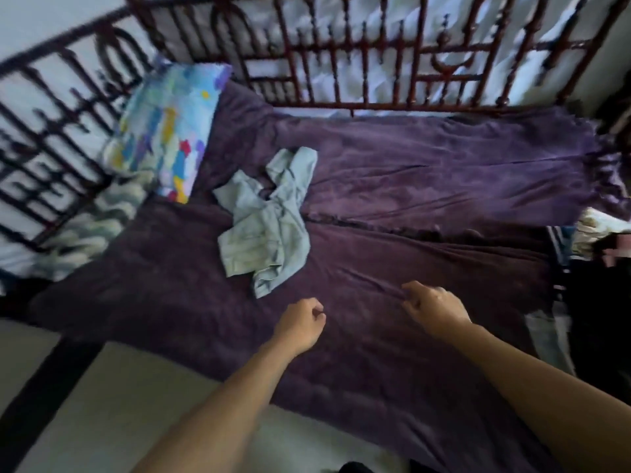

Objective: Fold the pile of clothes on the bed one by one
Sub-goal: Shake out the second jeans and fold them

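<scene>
Our left hand [300, 322] hovers low in the frame's centre, fingers curled into a loose fist on nothing. Our right hand [435, 307] lies beside it with fingers bent down at the purple bedspread [444, 186]; we cannot tell whether they pinch it. Just above the left hand, left of centre, lies one pale grey-green garment [269, 220], crumpled and unfolded. We see no folded pieces, so we judge its folding not yet begun. Its long axis runs from upper right down toward lower left.
</scene>
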Demonstrator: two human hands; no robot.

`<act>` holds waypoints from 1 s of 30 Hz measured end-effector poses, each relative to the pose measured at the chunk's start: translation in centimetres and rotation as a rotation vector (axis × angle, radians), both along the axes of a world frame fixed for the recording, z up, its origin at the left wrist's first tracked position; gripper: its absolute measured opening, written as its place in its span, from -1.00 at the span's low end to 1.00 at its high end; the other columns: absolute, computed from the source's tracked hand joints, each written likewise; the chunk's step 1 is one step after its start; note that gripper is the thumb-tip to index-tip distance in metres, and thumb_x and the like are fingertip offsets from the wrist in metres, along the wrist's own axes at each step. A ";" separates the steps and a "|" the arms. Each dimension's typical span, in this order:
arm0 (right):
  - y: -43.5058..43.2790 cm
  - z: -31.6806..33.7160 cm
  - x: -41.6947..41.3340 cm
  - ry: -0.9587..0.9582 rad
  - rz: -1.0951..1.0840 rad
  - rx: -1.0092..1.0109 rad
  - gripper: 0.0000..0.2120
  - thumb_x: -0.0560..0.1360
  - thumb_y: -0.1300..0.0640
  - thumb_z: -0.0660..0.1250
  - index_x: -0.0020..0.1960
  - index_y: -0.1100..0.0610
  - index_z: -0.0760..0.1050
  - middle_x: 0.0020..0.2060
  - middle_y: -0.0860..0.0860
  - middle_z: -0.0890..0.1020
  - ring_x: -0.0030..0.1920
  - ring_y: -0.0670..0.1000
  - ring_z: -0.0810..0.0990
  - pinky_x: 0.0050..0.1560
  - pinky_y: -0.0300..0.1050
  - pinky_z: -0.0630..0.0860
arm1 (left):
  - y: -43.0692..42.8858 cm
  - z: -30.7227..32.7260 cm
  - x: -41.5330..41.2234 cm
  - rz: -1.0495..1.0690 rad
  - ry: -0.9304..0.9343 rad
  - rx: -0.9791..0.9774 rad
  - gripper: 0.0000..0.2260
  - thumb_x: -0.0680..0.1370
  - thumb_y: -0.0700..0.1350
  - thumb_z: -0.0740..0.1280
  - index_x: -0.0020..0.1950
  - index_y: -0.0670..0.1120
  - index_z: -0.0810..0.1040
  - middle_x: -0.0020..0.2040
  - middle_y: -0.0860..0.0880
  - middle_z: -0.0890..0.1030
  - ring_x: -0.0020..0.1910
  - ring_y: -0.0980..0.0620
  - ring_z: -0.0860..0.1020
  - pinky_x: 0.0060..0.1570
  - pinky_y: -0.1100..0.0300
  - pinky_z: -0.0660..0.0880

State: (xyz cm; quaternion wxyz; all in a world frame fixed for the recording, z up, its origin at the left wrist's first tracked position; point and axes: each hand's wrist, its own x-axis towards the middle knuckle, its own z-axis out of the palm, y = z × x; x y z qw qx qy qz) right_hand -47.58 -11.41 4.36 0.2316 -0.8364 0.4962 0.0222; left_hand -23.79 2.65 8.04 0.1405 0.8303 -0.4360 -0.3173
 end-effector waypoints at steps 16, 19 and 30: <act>0.0 -8.5 30.7 0.121 0.217 0.218 -0.71 0.55 -0.08 0.23 0.20 0.00 0.51 0.14 0.04 0.62 0.13 0.13 0.58 0.07 -0.03 0.50 | 9.6 -4.9 24.1 0.288 -0.005 0.100 -0.82 0.53 -0.13 0.31 0.09 -0.11 0.62 0.03 -0.09 0.66 0.05 -0.05 0.60 0.13 0.14 0.48; -2.3 -12.2 35.2 0.169 0.129 0.301 -0.66 0.55 -0.01 0.21 0.31 0.00 0.42 0.22 0.09 0.58 0.19 0.16 0.55 0.13 0.02 0.48 | 7.8 -7.3 28.0 0.264 0.010 0.149 -0.83 0.53 -0.13 0.30 0.07 -0.12 0.61 0.03 -0.07 0.66 0.05 -0.04 0.60 0.12 0.13 0.48; -8.6 -20.7 47.0 -0.255 -0.662 0.552 -0.38 0.39 0.03 0.42 0.40 0.07 0.31 0.23 0.13 0.54 0.16 0.19 0.56 0.17 0.04 0.52 | 3.7 -13.3 34.5 0.259 0.028 0.181 -0.78 0.57 -0.09 0.26 0.17 -0.06 0.57 0.00 -0.04 0.66 0.03 0.01 0.59 0.05 0.17 0.50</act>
